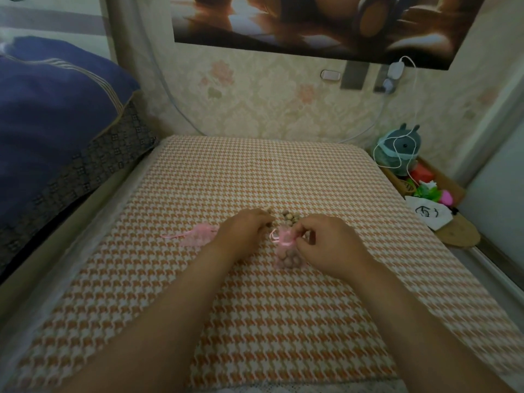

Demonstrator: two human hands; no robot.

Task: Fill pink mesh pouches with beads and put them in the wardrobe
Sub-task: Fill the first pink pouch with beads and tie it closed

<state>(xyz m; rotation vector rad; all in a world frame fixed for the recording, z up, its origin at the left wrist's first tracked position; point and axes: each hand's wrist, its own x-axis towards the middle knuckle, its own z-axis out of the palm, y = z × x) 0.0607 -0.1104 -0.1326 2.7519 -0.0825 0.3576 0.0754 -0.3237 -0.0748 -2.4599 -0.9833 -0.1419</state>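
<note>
Floral wallpaper (255, 103) backs a worktop (255, 321) covered in orange-and-white houndstooth cloth. Near its middle lies a filled pouch (287, 255) of pink mesh, with brown beads showing through its lower part. Everything else is placed from that pouch.

The right hand (326, 242) sits just to the right of the pouch and touches it. Its grip is pressed together, thumb and forefinger pinching the pink ribbon (285, 242) at the pouch's gathered neck.

The left hand (243, 229) lies just to the left of the pouch, palm down and apart from it. Its fingers curl onto the loose beads (287, 217) heaped just beyond the pouch. Whether that grip holds a bead I cannot tell, since the fingertips are hidden against the heap.

Farther left of the pouch, past the left hand, an empty pouch (198, 235) of the same pink mesh lies flat on the cloth. Its thin ribbon trails away to the left.

Well to the left of the filled pouch and beyond it, navy bedding (56, 109) is piled beside the worktop. Well to the right and beyond, a grey-green plush toy (399, 148) stands off the worktop's edge with a white cable (409, 109) looped over it. A white cloth bag (428, 215) with a black drawing lies nearer than the toy. High beyond the pouch, a brown poster (312, 24) hangs on the wall.
</note>
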